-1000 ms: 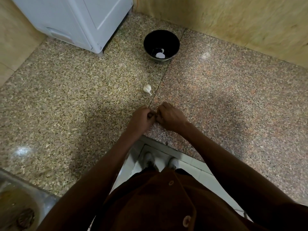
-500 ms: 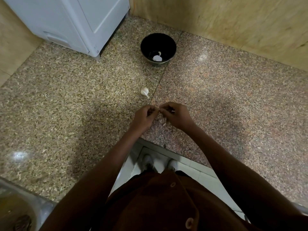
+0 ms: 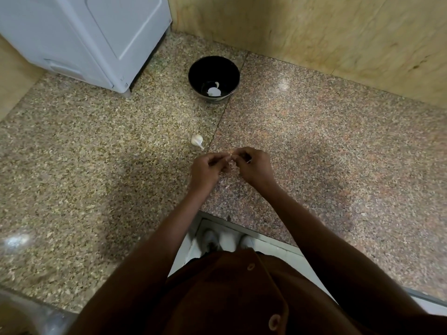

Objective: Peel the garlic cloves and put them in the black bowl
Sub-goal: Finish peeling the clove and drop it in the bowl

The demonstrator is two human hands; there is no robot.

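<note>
A small garlic clove (image 3: 231, 158) is pinched between the fingertips of my left hand (image 3: 207, 169) and my right hand (image 3: 254, 165), which meet above the granite counter (image 3: 326, 153); the clove is mostly hidden by the fingers. Just beyond my left hand, a white garlic bulb (image 3: 197, 140) lies on the counter. Farther back stands the black bowl (image 3: 193, 76) with a pale peeled clove (image 3: 214, 91) at its bottom.
A white appliance (image 3: 92, 32) stands at the back left, close to the bowl. A tan tiled wall (image 3: 326, 32) runs along the back. A metal sink (image 3: 21, 315) edge shows at the lower left. The counter's front edge lies just below my wrists.
My hands have drifted slightly away from the counter's edge toward the bulb, and the fingers have kept working at the clove. Bowl and bulb have not moved.
</note>
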